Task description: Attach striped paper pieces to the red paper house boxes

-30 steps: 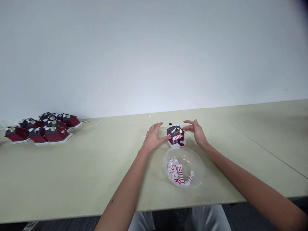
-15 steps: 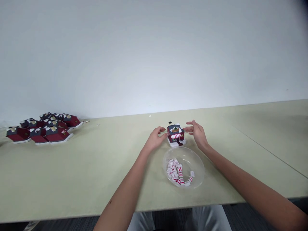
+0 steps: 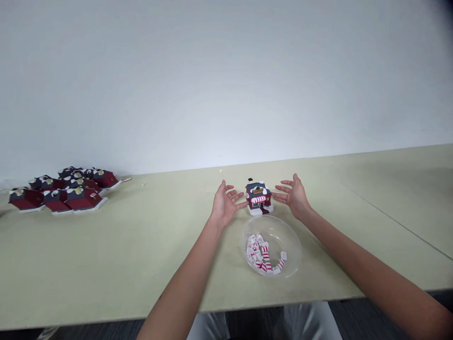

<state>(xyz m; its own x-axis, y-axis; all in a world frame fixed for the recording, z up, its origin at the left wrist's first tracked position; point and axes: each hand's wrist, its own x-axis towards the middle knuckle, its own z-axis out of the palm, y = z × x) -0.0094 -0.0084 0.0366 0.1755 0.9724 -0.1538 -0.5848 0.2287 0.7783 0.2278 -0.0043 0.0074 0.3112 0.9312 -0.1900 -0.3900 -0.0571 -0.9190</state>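
Between two spread palms on a pale green table (image 3: 106,245), a small red model house (image 3: 258,197) with a striped awning stands upright. The left hand (image 3: 223,204) is wide open with its palm turned inward. It grips nothing, and its fingertips are just beside the house. The right hand (image 3: 294,196) mirrors it on the other side, fingers splayed and empty. Just nearer the person than both hands sits a clear bowl (image 3: 271,245) holding red-and-white striped pieces (image 3: 262,254). A tiny black piece (image 3: 250,180) lies just beyond the house. Well off to the left of the left hand, a cluster of similar red houses (image 3: 60,191) rests by the wall.
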